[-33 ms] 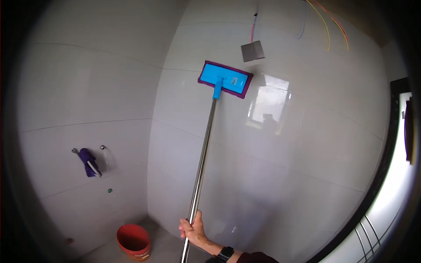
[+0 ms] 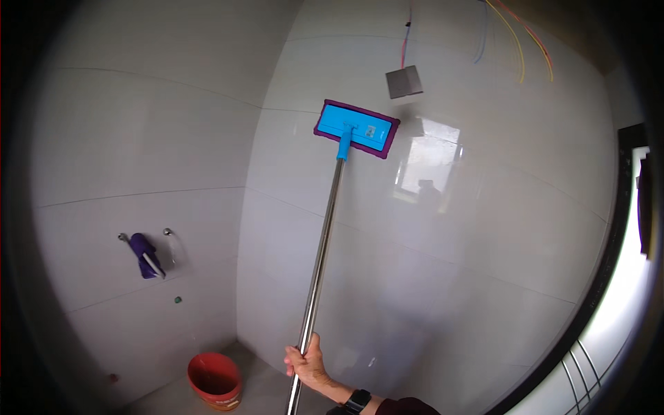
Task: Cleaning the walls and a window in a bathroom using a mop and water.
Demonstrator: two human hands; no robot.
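My right hand (image 2: pixel 309 364) is wrapped round the metal pole (image 2: pixel 321 256) of a flat mop, with the thumb pointing up along it. The pole's bottom runs out of the lower edge. At its top, the blue mop head (image 2: pixel 366 130), edged by a purple pad, lies against the glossy tiled wall (image 2: pixel 387 277) ahead. Just above and right of the mop head, a grey square plate (image 2: pixel 404 82) hangs by thin wires. A dark watch (image 2: pixel 357 401) is on my right wrist. My left hand is out of view.
A red bucket (image 2: pixel 214 384) stands on the floor in the corner. A purple cloth (image 2: pixel 142 256) hangs between metal fittings on the left wall. Loose coloured wires (image 2: pixel 520 59) dangle at the upper right. A dark-framed bright opening (image 2: pixel 615 304) lies along the right.
The mop head has shifted slightly down and a touch left along the wall. The surroundings sit a little further right in the view. My right hand's grip is unchanged.
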